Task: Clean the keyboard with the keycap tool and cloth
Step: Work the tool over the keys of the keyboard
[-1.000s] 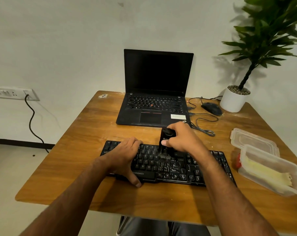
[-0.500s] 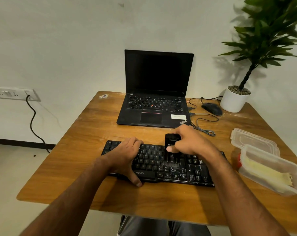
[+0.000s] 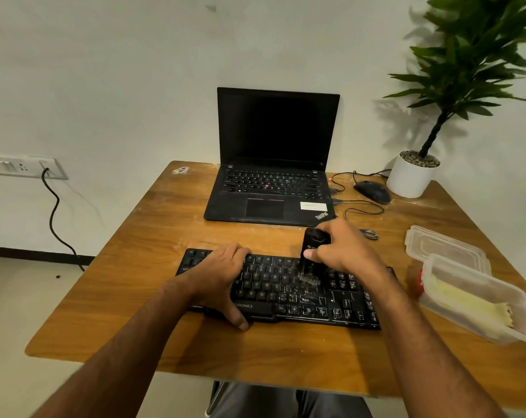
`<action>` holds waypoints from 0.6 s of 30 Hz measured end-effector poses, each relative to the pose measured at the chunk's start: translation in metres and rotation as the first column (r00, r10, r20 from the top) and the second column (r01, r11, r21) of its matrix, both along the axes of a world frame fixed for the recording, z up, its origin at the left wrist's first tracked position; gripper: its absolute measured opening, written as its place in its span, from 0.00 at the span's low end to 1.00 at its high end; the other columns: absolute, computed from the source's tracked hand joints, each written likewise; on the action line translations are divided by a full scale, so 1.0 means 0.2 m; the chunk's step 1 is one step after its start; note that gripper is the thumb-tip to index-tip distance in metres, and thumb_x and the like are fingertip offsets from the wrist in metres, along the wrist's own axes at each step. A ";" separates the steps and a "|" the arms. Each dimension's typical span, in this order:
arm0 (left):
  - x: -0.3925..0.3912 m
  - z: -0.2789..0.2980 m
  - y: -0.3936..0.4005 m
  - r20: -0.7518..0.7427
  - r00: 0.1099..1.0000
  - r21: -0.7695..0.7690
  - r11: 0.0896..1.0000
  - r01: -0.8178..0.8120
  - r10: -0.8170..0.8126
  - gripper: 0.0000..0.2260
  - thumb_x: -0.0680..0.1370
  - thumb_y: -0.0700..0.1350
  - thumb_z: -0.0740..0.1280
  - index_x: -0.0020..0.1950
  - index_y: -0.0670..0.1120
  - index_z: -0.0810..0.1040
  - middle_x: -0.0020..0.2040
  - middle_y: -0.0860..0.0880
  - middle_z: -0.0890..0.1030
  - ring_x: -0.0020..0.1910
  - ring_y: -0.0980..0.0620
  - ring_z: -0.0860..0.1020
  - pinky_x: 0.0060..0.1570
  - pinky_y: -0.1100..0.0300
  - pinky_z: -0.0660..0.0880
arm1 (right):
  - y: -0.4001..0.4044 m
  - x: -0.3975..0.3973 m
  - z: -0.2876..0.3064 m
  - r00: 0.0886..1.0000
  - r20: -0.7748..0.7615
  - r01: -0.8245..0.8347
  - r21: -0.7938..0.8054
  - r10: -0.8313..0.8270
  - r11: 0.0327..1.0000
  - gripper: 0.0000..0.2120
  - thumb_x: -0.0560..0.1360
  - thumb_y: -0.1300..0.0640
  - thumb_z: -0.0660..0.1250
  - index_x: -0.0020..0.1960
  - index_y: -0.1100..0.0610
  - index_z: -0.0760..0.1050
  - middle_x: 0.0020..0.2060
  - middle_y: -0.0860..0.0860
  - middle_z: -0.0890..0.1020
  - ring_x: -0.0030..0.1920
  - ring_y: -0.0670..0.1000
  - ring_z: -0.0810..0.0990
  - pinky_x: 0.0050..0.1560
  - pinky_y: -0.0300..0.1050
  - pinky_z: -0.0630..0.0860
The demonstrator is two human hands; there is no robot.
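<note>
A black keyboard (image 3: 285, 291) lies across the front of the wooden table (image 3: 153, 230). My left hand (image 3: 222, 279) rests on its left half, fingers over the far keys and thumb hooked over the front edge. My right hand (image 3: 343, 248) grips a black keycap tool (image 3: 311, 257) upright, its brush end down on the keys right of centre. A yellow cloth (image 3: 466, 300) lies inside a clear plastic container (image 3: 478, 324) at the right.
A black laptop (image 3: 273, 182) stands open behind the keyboard. A mouse (image 3: 373, 191) with a looped cable and a white potted plant (image 3: 412, 173) sit at the back right. The container's lid (image 3: 445, 248) lies beside it. A wall socket (image 3: 23, 167) is at the left.
My right hand has carried the tool rightward along the keyboard and slightly toward me. My left hand has stayed in place on the keyboard.
</note>
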State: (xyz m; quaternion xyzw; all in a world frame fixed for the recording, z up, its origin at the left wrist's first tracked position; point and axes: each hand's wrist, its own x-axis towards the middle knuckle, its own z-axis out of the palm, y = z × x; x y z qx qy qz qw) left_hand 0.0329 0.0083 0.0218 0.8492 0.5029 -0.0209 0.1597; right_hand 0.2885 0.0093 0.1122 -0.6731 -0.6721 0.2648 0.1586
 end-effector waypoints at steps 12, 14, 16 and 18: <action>0.00 0.01 0.00 -0.010 1.000 -0.015 1.000 0.002 -0.002 0.63 0.56 0.70 0.81 0.81 0.47 0.54 0.73 0.51 0.62 0.71 0.53 0.61 0.77 0.53 0.61 | -0.02 0.05 -0.03 0.996 0.077 0.036 0.036 -0.038 0.999 0.18 0.69 0.52 0.79 0.56 0.54 0.81 0.48 0.50 0.83 0.51 0.51 0.81 0.51 0.48 0.78; 0.00 0.01 0.00 -0.008 1.000 -0.013 1.000 0.005 -0.006 0.63 0.56 0.70 0.81 0.80 0.46 0.54 0.73 0.51 0.62 0.71 0.53 0.61 0.77 0.54 0.61 | -0.04 0.07 -0.02 0.992 0.126 -0.022 -0.069 0.030 0.997 0.17 0.69 0.52 0.79 0.55 0.54 0.81 0.47 0.50 0.84 0.50 0.51 0.81 0.52 0.49 0.79; 0.00 0.00 0.00 -0.002 1.000 -0.007 1.000 0.010 -0.010 0.63 0.56 0.70 0.81 0.81 0.46 0.54 0.73 0.51 0.61 0.71 0.53 0.61 0.77 0.55 0.61 | -0.03 0.10 0.02 0.990 0.129 -0.044 -0.135 0.061 0.990 0.17 0.69 0.53 0.79 0.56 0.55 0.80 0.46 0.51 0.83 0.50 0.51 0.81 0.53 0.51 0.80; 0.00 0.01 -0.01 0.000 1.000 -0.004 1.000 0.013 -0.013 0.64 0.56 0.70 0.81 0.81 0.46 0.53 0.73 0.51 0.61 0.70 0.53 0.61 0.76 0.57 0.60 | -0.02 0.11 0.03 0.998 0.065 0.004 -0.073 0.001 0.997 0.18 0.70 0.53 0.78 0.57 0.55 0.79 0.46 0.50 0.83 0.50 0.51 0.80 0.52 0.49 0.78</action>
